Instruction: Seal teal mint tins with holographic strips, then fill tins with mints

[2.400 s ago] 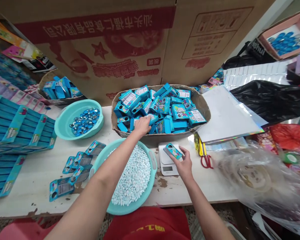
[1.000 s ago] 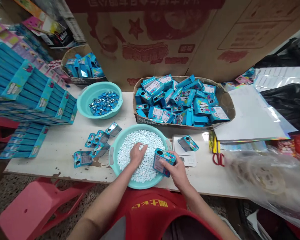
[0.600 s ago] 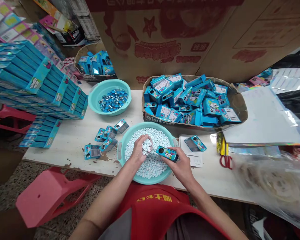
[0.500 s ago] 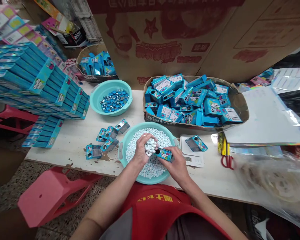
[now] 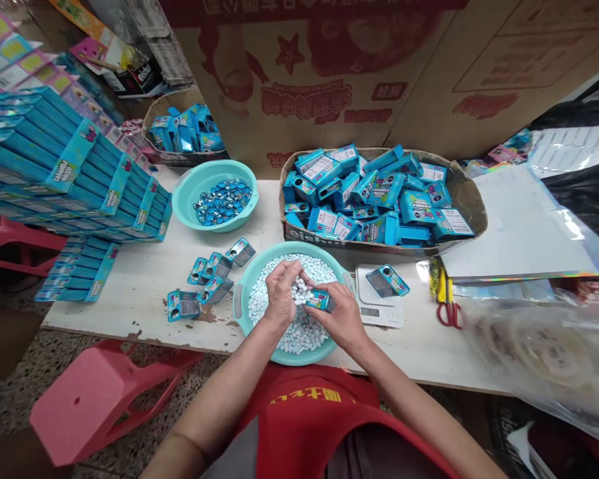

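My left hand (image 5: 281, 293) is cupped around a clump of small white candies (image 5: 300, 291). Against that clump, my right hand (image 5: 340, 313) grips a small blue candy box (image 5: 320, 299), its end turned toward the candies. Both hands are above a turquoise basin (image 5: 244, 309) filled with more white candies (image 5: 299, 338). A digital scale (image 5: 390, 318) is right of the basin, with another blue box (image 5: 388, 281) lying on it. Several blue boxes (image 5: 214, 266) lie on the table to the left of the basin.
A second turquoise basin (image 5: 180, 206) holds blue and silver round pieces. Behind, a cut carton (image 5: 472, 213) is heaped with blue boxes. Stacked blue packs (image 5: 80, 173) stand at left. Red-handled scissors (image 5: 449, 313) lie right of the scale. A pink stool (image 5: 80, 399) is below the table.
My left hand has tipped further over and closed in on the box's end, and fewer candies show in it. The view has shifted slightly.
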The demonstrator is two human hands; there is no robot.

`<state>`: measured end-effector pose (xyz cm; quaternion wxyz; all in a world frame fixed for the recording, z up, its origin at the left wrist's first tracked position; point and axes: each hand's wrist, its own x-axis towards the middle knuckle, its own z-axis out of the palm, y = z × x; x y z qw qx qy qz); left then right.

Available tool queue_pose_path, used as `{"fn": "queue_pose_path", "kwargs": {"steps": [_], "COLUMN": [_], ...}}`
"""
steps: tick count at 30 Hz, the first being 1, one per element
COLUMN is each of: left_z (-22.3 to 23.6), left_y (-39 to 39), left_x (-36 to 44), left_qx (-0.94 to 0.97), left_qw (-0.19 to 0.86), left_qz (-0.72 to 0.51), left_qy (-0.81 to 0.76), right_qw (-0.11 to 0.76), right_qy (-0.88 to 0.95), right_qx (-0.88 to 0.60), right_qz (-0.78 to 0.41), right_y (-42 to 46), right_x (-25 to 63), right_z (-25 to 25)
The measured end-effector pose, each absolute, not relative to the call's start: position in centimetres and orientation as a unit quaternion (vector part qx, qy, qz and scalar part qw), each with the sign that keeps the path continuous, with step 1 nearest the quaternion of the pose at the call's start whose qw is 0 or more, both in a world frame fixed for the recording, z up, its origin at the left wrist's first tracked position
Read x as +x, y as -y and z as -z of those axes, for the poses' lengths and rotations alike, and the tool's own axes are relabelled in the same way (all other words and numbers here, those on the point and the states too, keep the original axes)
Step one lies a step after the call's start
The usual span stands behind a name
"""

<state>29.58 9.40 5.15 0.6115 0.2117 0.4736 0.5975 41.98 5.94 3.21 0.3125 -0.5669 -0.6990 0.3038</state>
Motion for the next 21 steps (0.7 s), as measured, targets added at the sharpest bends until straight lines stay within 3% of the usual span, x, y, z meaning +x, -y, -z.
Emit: {"fn": "queue_pose_path", "kwargs": {"steps": [21], "left_z": [-5.4], "left_y": [-9.7], "left_x": [31.1], "left_qx": [0.256], "left_qw": [0.554], "left_qz": [-0.602], "left_qy": [-0.516], "right_qw": [0.349], "right_qy": [0.657], "right_qx": [-0.574], "right_qz": [-0.341], "right_y": [-6.5], "right_x": [42.9], "right_z": [-3.4]}}
